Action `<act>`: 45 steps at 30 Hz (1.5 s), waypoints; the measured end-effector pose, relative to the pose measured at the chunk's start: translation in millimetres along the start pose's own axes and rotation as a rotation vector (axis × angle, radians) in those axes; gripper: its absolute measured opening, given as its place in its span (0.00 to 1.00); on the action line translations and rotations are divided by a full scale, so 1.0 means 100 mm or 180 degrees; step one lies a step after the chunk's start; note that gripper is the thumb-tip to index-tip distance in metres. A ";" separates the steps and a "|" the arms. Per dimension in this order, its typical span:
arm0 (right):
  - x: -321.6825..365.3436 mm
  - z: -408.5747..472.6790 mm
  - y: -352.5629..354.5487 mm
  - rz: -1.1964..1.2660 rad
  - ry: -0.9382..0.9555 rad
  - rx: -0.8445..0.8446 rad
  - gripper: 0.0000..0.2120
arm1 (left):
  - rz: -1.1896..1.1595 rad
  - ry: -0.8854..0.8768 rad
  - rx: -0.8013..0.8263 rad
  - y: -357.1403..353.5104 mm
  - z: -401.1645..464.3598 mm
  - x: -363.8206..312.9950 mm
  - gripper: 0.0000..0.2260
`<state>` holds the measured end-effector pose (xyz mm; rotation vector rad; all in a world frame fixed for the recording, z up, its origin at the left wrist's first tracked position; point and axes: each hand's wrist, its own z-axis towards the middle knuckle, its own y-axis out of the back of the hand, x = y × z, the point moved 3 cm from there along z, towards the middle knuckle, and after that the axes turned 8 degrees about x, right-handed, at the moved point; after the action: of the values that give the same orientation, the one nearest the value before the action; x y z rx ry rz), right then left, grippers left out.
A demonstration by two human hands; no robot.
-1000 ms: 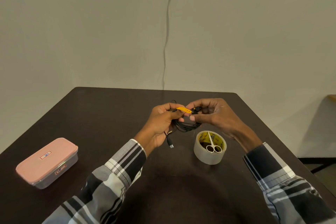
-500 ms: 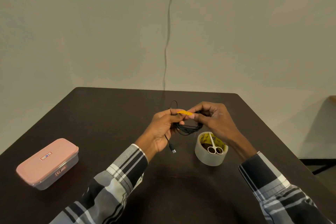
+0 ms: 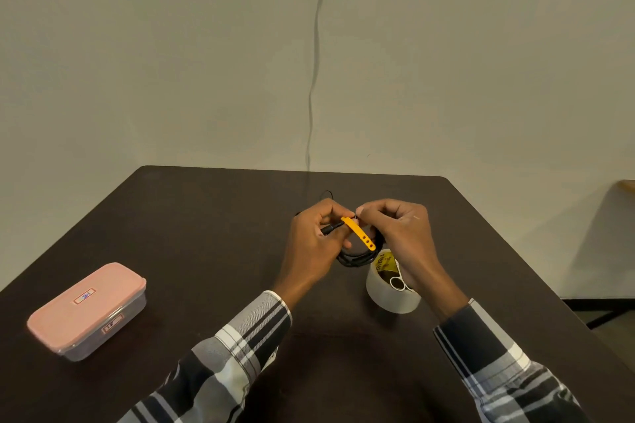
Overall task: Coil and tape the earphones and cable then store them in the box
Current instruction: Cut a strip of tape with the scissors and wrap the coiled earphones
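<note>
Above the tabletop, the left hand grips the coiled black cable while the right hand pinches it near the orange strap. The cable looks light and floppy, likely to spring loose; best held across the bundled loops. The pink box sits closed, well apart.

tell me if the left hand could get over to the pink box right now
Probably not at once: the left hand is gripping the coiled black cable with its orange strap. The path itself looks free, since only bare table lies between it and the closed pink box.
</note>
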<state>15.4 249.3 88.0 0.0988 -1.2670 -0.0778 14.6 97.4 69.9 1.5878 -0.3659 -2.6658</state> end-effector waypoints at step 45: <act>-0.09 0.03 -0.30 -0.0338 -0.0400 0.1093 0.08 | -0.1776 0.1520 0.0354 0.46 -0.28 0.18 0.15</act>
<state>9.5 219.9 77.1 0.4633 -1.3911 0.0438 25.7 45.4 51.1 2.6011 -0.0551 -2.4809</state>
